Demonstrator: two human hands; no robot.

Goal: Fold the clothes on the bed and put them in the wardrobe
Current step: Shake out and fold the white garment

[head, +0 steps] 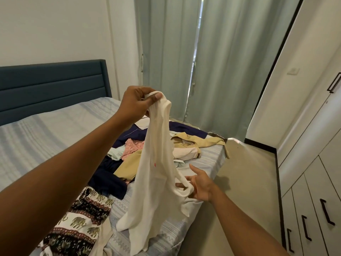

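Both forearms are bare along their whole visible length. The left hand point(134, 102) and the right hand point(200, 185) are bare as well; the left thumb's nail is cut short and rounded.

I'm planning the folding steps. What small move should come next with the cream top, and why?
Probably raise the right hand level with the left hand to spread the cream top: it hangs bunched from the left hand's pinch, with one loop hooked on the right hand's fingers.
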